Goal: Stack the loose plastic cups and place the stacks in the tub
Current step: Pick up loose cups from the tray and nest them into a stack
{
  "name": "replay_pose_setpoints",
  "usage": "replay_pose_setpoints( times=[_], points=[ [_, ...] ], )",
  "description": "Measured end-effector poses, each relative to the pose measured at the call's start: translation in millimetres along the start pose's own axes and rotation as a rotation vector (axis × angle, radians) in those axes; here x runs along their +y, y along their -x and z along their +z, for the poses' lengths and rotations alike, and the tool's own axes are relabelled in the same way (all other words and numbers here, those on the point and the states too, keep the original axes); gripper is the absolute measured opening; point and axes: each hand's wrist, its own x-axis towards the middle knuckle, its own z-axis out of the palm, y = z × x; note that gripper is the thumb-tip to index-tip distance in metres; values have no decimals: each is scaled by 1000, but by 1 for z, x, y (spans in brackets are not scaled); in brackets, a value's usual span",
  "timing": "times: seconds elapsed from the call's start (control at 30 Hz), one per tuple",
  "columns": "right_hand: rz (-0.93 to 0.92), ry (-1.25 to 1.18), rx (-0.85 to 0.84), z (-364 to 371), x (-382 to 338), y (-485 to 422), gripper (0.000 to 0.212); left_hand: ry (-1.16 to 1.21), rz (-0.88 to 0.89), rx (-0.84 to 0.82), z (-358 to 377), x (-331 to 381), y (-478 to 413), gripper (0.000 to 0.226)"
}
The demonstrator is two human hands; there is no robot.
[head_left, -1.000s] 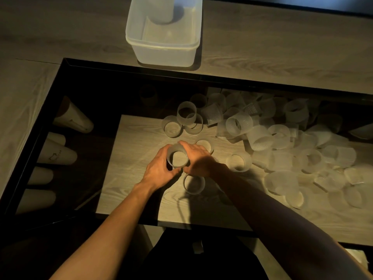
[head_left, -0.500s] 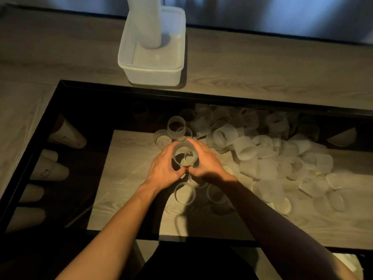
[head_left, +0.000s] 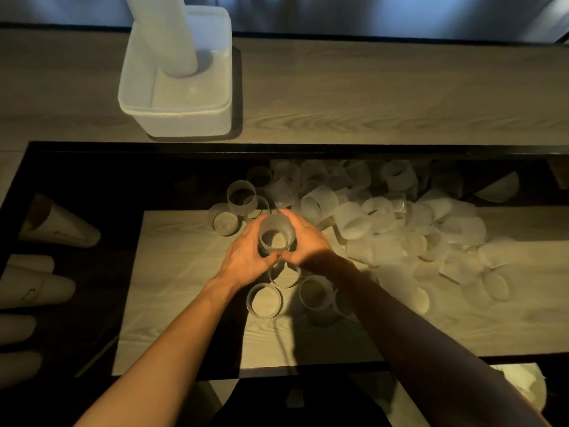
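2 hands are meeting around 1 ribbed, see-through plastic cup (head_left: 275,234), which is being held mouth-up above the near middle of the black-framed panel (head_left: 308,148) in the worktop (head_left: 385,87). The left hand (head_left: 244,257) is curling its fingers and thumb round the cup's left wall, and the right hand (head_left: 311,246) is wrapping the right wall and far rim, so both are grasping it; whether more cups are nested inside is too dim to tell. Just below the hands, 2 more cups are standing mouth-up side by side, 1 with a scalloped rim (head_left: 264,301) and 1 to its right (head_left: 314,293), partly in the shadow of the right forearm. Beyond the hands another upright cup (head_left: 241,195) is sitting beside a few lower ones. Many loose cups (head_left: 397,223) are lying in a heap to the right, tipped every way and overlapping. At the far left of the worktop the pale plastic tub (head_left: 184,121) is sitting on the wood just beyond the frame, well apart from the hands, and 1 tall stack of cups (head_left: 167,38) is standing in it, leaning toward its far left side and running out of the top of the view. Several paper cups (head_left: 58,224) are lying on their sides in the dark along the left edge.
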Motion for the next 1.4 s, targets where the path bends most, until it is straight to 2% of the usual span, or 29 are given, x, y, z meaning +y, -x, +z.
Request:
replay_pose_setpoints(
  times=[0.27,0.47,0.63,0.87,1.0,1.23,1.4],
  points=[
    [-37,80,-45,-2,-4,-11,101,-23,-69,-24,-7,-4,-5,101],
    [-10,29,-64,1,-7,-16,101,-20,-46,13,-7,-4,-3,91],
    [-2,-10,-49,3,-4,-20,96,-38,-78,28,-3,-7,-9,94],
    [-11,1,-111,20,7,-19,99,-79,-115,-72,6,-18,-6,88],
    [-132,-18,1,33,20,-11,97,-76,-189,-94,15,-27,-3,90],
    [-177,1,101,20,16,2,93,-42,-131,13,6,-17,6,91],
    [-157,11,-34,-1,12,27,100,-56,-69,-5,5,0,30,92]
  ],
)
